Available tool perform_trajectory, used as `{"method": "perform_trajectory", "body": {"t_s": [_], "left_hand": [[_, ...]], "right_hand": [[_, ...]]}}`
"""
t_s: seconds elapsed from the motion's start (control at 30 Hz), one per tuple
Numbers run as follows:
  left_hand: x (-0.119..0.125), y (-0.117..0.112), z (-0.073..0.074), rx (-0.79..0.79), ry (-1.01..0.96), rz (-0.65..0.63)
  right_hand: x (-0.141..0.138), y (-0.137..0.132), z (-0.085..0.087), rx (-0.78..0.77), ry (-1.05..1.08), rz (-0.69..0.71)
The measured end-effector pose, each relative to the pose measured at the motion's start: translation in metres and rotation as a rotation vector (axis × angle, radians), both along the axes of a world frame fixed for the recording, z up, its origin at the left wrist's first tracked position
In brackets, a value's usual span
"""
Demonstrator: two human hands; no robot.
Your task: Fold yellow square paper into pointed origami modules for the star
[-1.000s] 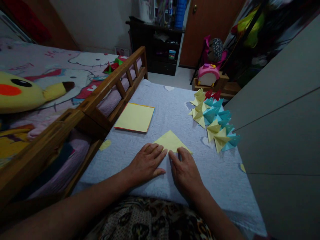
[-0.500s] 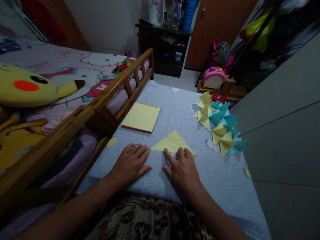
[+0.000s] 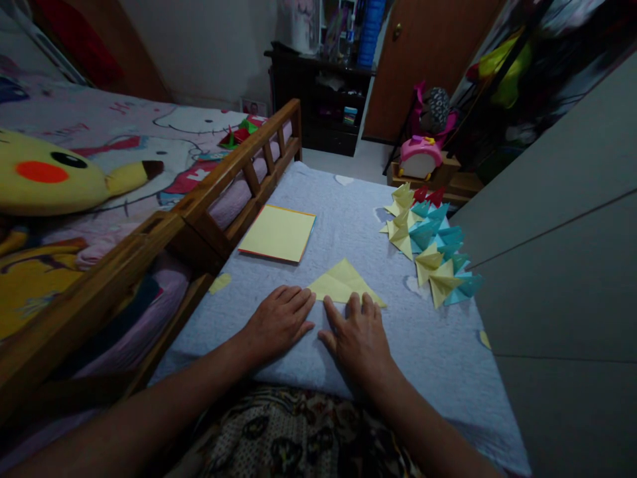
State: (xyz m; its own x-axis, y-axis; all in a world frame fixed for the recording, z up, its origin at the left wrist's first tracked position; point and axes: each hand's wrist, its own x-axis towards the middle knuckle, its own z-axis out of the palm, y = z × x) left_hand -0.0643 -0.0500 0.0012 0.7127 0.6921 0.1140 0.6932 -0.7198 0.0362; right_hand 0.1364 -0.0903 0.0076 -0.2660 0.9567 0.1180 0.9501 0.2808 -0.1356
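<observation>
A pale yellow sheet of paper folded into a triangle lies flat on the cloth-covered surface, its point away from me. My left hand lies palm down with fingers stretched, their tips on the triangle's left corner. Along the near folded edge rest the fingertips of my right hand, fingers a little apart. Neither hand grips anything. Beyond my left hand lies a stack of square paper, yellow on top with red and blue edges showing.
Folded yellow paper pieces and blue paper pieces stand at the right, with red ones behind. A wooden bed rail runs along the left. A yellow plush toy lies on the bed. A pale panel borders the right side.
My left hand has slid right, onto the triangle's left corner. My right hand remains on the near edge. The whole view has shifted slightly.
</observation>
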Motion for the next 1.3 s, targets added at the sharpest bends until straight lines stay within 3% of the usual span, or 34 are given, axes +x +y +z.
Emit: {"method": "perform_trajectory", "body": {"t_s": [0.27,0.6,0.9,1.1,1.3], "left_hand": [[-0.022,-0.009,-0.003,0.029,-0.078,0.136],[-0.026,-0.012,0.001,0.042,-0.063,0.170],[-0.038,-0.012,-0.007,0.008,-0.181,0.193],[-0.030,0.006,-0.006,-0.146,-0.381,0.282],[-0.003,0.027,-0.003,-0.253,-0.418,0.216]], "right_hand": [[0.037,-0.011,-0.009,0.059,0.022,-0.029],[0.090,-0.026,-0.013,0.087,-0.111,-0.069],[0.119,-0.021,-0.017,0.094,0.047,-0.089],[0.106,0.005,-0.006,0.104,0.266,-0.105],[0.081,0.037,-0.016,0.028,0.426,-0.068]]}}
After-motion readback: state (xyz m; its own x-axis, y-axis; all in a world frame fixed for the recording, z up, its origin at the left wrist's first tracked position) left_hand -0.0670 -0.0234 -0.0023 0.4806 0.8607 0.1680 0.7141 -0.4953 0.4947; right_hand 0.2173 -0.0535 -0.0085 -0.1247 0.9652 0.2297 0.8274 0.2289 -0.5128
